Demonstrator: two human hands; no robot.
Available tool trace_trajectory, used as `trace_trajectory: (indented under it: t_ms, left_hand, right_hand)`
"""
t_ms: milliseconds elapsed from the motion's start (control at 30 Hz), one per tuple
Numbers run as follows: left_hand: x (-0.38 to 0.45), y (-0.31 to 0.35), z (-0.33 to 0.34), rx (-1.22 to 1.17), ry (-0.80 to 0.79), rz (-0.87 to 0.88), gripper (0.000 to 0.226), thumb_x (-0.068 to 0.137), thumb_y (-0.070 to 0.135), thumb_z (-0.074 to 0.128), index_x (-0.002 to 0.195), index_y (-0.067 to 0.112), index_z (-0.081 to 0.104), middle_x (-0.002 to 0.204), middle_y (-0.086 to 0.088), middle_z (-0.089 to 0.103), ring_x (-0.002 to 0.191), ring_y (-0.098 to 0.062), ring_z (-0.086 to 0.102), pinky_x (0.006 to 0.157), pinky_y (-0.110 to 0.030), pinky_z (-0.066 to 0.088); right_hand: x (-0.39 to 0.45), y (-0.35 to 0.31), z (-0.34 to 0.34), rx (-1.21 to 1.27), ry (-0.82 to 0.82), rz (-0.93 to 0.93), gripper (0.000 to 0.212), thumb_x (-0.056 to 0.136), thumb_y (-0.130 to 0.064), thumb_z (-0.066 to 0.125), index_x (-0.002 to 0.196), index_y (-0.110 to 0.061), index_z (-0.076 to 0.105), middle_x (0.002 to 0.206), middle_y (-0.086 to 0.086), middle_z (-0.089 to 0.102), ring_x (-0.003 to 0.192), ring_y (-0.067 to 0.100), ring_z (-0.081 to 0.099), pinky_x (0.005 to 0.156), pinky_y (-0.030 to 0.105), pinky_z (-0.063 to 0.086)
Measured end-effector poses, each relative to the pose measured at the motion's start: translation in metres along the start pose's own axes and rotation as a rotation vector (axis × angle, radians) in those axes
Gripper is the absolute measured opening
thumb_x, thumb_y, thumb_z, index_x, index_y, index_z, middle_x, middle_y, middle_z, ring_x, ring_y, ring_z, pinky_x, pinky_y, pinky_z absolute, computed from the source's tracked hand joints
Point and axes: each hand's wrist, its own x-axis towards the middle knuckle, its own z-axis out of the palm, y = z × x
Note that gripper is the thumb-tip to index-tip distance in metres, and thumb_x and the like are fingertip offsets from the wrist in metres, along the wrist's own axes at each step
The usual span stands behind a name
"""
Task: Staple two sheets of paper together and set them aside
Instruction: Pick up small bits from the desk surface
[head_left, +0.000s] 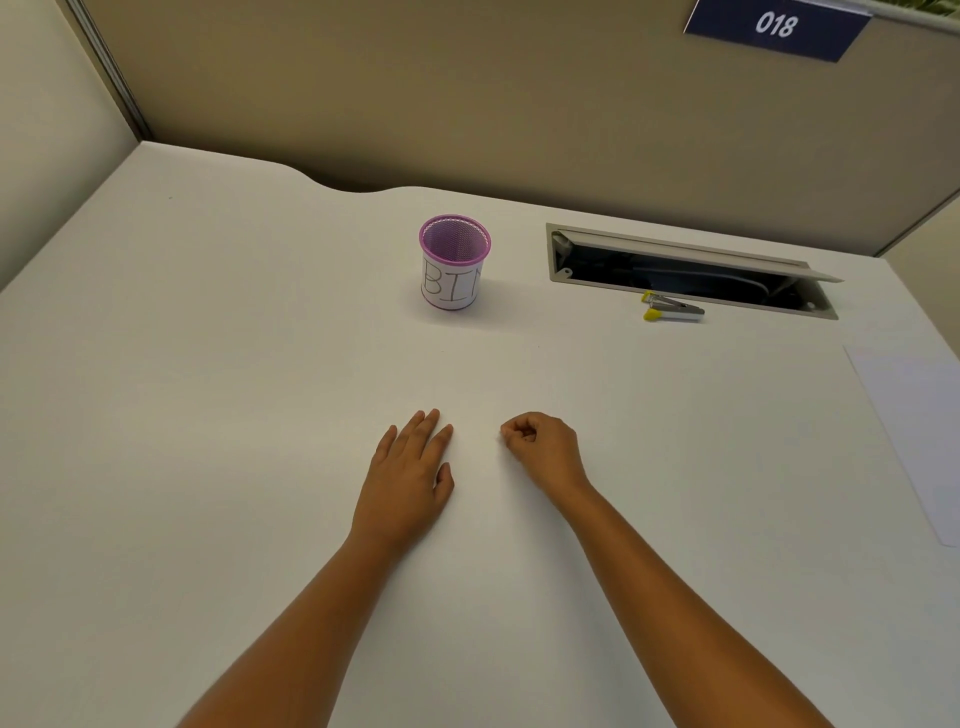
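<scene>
White paper (914, 436) lies flat at the right edge of the white desk (208, 415), partly cut off by the frame. A small metal stapler with yellow tips (671, 307) lies at the back right, just in front of the cable opening. My left hand (410, 478) rests flat on the desk near the middle, fingers straight. My right hand (543, 449) sits beside it with the fingers curled into a loose fist, and nothing shows in it. Both hands are well away from the paper and the stapler.
A purple mesh cup (454, 262) with a white label reading "BIN" stands at the back centre. An open cable tray (691, 270) is sunk into the desk at the back right. Beige partition walls enclose the desk, with a blue "018" sign (774, 28).
</scene>
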Motion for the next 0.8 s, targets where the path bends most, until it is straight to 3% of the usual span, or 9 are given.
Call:
trace_trajectory:
  t_ms: [133, 400, 667, 800]
  left_hand:
    - [0.000, 0.000, 0.000, 0.012, -0.002, 0.003, 0.052, 0.087, 0.032, 0.028, 0.129, 0.012, 0.052, 0.139, -0.006, 0.049, 0.130, -0.021, 0.042, 0.110, -0.037, 0.024]
    - [0.000, 0.000, 0.000, 0.010, -0.002, 0.003, 0.052, 0.087, 0.031, 0.029, 0.128, 0.012, 0.053, 0.138, -0.007, 0.050, 0.130, -0.022, 0.043, 0.108, -0.041, 0.024]
    - [0.000, 0.000, 0.001, 0.008, 0.001, 0.000, 0.051, 0.087, 0.031, 0.029, 0.128, 0.012, 0.054, 0.138, -0.007, 0.049, 0.130, -0.021, 0.043, 0.109, -0.039, 0.027]
    - [0.000, 0.000, 0.002, -0.007, -0.003, -0.004, 0.051, 0.086, 0.031, 0.030, 0.127, 0.012, 0.054, 0.138, -0.007, 0.049, 0.130, -0.022, 0.043, 0.109, -0.037, 0.024]
  right_hand:
    - [-0.002, 0.003, 0.010, -0.128, 0.040, -0.050, 0.013, 0.084, -0.020, 0.062, 0.090, -0.010, 0.069, 0.095, 0.002, 0.067, 0.082, 0.015, 0.061, 0.081, 0.029, 0.052]
    - [-0.004, -0.001, 0.015, -0.276, 0.086, -0.088, 0.016, 0.090, -0.017, 0.051, 0.090, -0.009, 0.065, 0.100, 0.004, 0.064, 0.084, 0.017, 0.061, 0.073, 0.023, 0.046]
    - [-0.001, -0.009, 0.021, -0.477, 0.072, -0.080, 0.020, 0.089, -0.007, 0.041, 0.087, -0.003, 0.061, 0.092, 0.010, 0.056, 0.081, 0.025, 0.058, 0.070, 0.032, 0.047]
    - [0.005, -0.013, 0.024, -0.539, 0.012, -0.045, 0.014, 0.087, -0.004, 0.040, 0.080, -0.005, 0.052, 0.084, 0.007, 0.044, 0.074, 0.021, 0.046, 0.064, 0.028, 0.036]
